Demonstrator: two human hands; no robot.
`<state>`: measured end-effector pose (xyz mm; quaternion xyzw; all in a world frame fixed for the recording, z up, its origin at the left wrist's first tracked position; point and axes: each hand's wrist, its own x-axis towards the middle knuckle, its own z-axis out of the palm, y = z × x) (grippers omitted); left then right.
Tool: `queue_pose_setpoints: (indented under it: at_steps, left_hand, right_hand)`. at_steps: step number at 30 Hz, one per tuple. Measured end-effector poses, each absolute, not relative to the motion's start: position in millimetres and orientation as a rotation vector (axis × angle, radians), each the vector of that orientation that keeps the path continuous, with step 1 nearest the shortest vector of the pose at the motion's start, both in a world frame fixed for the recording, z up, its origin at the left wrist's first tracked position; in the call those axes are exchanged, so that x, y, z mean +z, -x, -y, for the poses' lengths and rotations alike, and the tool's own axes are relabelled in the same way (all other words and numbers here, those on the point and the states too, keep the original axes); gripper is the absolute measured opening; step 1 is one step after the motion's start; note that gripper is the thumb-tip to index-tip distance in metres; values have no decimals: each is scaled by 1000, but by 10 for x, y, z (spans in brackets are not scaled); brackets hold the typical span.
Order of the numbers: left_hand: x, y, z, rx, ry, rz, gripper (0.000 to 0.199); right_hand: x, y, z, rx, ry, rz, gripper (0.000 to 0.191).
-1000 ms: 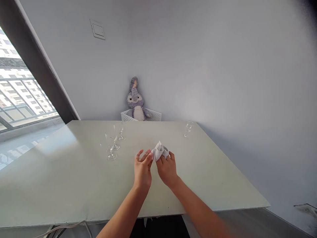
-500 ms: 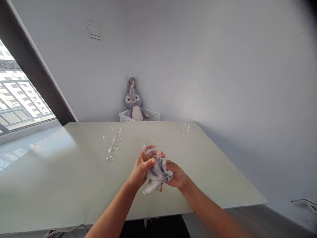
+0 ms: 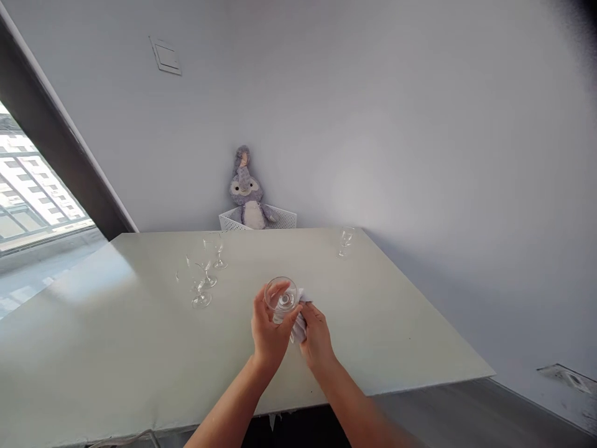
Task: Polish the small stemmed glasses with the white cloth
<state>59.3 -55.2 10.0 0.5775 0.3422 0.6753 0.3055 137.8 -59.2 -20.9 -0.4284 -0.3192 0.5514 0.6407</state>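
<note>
Mouth of the held glass has come round since the earlier frame: it now faces up toward the viewer, and the cloth's loose end no longer hangs out in front. Nearest the viewer, the left hand (image 3: 269, 340) is wrapped about the bowl of a clear drinking glass (image 3: 282, 297), thumb along the near side, fingers curved behind. Beside it, the right hand (image 3: 319, 340) pinches a pale cloth (image 3: 299, 328) bunched against the underside of that glass; whether every fingertip there meets cloth cannot be told.

The held glass is above the near half of the pale tabletop (image 3: 382, 336), mouth open and tilted. Handling, as judged: light, rigid, fragile, liable to slip against smooth skin. Sound points of hold are the bowl's sides or the stem, with no squeezing at the thin rim. Appearance: colourless, round-mouthed, fingers visible through the wall, no chip evident (stem and foot are largely covered, so this finding is partial).

Farther off to the left stand three upright goblets in a slanting row: the nearest goblet (image 3: 200, 295), the middle goblet (image 3: 208, 279) and the farthest goblet (image 3: 219, 258). A lone goblet (image 3: 344, 242) stands by the far right corner. Beyond the far edge, a plush toy (image 3: 247, 188) sits in a white perforated basket (image 3: 285, 219).
</note>
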Motion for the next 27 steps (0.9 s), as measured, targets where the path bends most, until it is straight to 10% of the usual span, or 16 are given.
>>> queue_pose_setpoints:
  at_steps: [9, 27]
  left_hand:
    - [45, -314, 368, 1841, -1580, -1172, 54]
    - [-432, -284, 393, 670, -2355, -1067, 44]
  right_hand:
    - [6, -1713, 603, 263, 1742, 1910, 29]
    - [-444, -3163, -744, 226, 2024, 1248, 30]
